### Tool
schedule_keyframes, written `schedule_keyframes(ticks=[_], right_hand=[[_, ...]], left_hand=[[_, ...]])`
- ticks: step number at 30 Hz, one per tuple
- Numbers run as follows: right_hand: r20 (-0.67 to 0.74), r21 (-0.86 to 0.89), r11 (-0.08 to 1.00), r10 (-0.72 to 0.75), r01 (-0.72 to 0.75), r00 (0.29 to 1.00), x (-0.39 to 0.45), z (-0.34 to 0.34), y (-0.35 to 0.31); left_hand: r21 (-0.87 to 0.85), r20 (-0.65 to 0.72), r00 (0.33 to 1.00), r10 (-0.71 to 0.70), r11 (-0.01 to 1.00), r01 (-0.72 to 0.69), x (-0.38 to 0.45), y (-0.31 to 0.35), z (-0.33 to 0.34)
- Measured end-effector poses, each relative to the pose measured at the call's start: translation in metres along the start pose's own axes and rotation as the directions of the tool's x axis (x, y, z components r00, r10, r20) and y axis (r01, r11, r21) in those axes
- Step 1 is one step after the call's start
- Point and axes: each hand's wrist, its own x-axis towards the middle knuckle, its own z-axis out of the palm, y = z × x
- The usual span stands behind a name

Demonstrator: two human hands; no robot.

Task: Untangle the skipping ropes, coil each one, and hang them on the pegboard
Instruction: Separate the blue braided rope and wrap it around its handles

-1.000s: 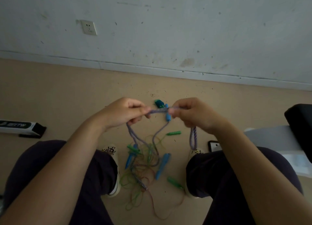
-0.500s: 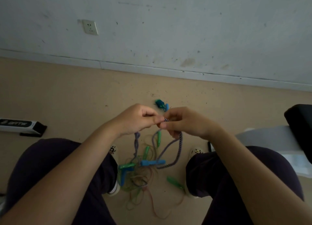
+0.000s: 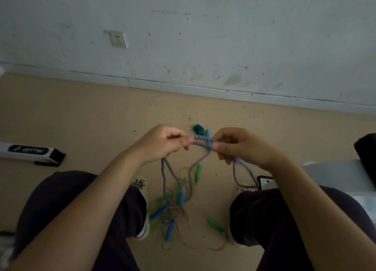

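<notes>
— Beige floor (image 3: 81, 116) under a scuffed white wall (image 3: 223, 36) with a socket — so where is the rope?

— Up in the air between the knees. Each hand pinches the purple-and-white braided skipping rope (image 3: 200, 144): the left hand (image 3: 160, 144) with fingers curled round one end of a short doubled stretch, the right hand (image 3: 242, 146) closed on the other.

— Which way does that stretch run?

— Left to right, roughly level, both hands equally near it. A loop hangs below the right hand; two strands drop from the left.

— Into what?

— Into the heap of thin green and reddish cords with blue and green plastic handles (image 3: 173, 207) lying on the floor, straight down from the hands. I judge the braid must be drawn upward out of it.
</notes>
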Motion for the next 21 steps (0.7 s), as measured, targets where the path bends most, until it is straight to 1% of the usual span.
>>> schedule_keyframes(ticks=[2,3,5,6,8,10,11,13,15,16,18,21], right_hand=[[0.092,-0.055,0.998,0.014,-0.009,0.996,0.006,0.018,0.001],[0.114,-0.101,0.995,0.014,-0.002,0.993,0.009,0.025,0.002],[0.103,-0.155,0.988,0.008,0.008,0.995,0.012,0.027,0.003],[0.075,-0.136,0.991,-0.004,0.014,0.997,0.012,0.024,0.002],[-0.018,-0.032,0.999,-0.044,0.043,0.999,0.007,0.012,-0.001],[-0.158,0.096,0.994,-0.035,0.051,0.987,0.002,-0.004,0.001],[-0.220,0.133,0.990,-0.023,0.053,0.975,-0.001,-0.012,0.004],[-0.274,0.128,0.989,-0.040,0.078,0.961,-0.006,-0.024,0.011],[-0.219,0.086,0.992,-0.073,0.094,0.973,-0.009,-0.026,0.012],[-0.169,0.078,0.993,-0.072,0.086,0.983,-0.008,-0.023,0.010],[-0.066,0.091,0.995,-0.040,0.046,0.997,-0.005,-0.008,0.004],[0.069,0.082,0.997,-0.019,0.014,0.997,0.003,0.017,0.001]], left_hand=[[0.000,0.059,0.998,0.012,1.000,-0.012,0.003,0.003,0.014],[0.005,0.083,0.996,0.014,1.000,-0.014,0.005,0.006,0.019],[-0.008,0.106,0.994,0.007,1.000,-0.006,0.008,0.007,0.019],[-0.021,0.109,0.994,-0.008,1.000,0.011,0.008,0.007,0.014],[-0.014,0.109,0.993,-0.043,0.999,0.045,0.008,0.004,-0.003],[0.062,0.092,0.992,-0.085,0.995,0.079,0.006,-0.002,-0.019],[0.103,0.070,0.992,-0.103,0.990,0.095,0.005,-0.005,-0.025],[0.118,-0.004,0.995,-0.099,0.988,0.099,0.001,-0.007,-0.030],[0.047,-0.062,0.997,-0.040,0.998,0.043,-0.002,-0.004,-0.025],[0.010,-0.060,0.998,-0.014,1.000,0.014,-0.004,-0.001,-0.020],[-0.026,0.003,1.000,0.015,1.000,-0.014,-0.004,0.004,-0.006],[-0.016,0.114,0.993,0.011,1.000,-0.009,0.001,0.009,0.014]])
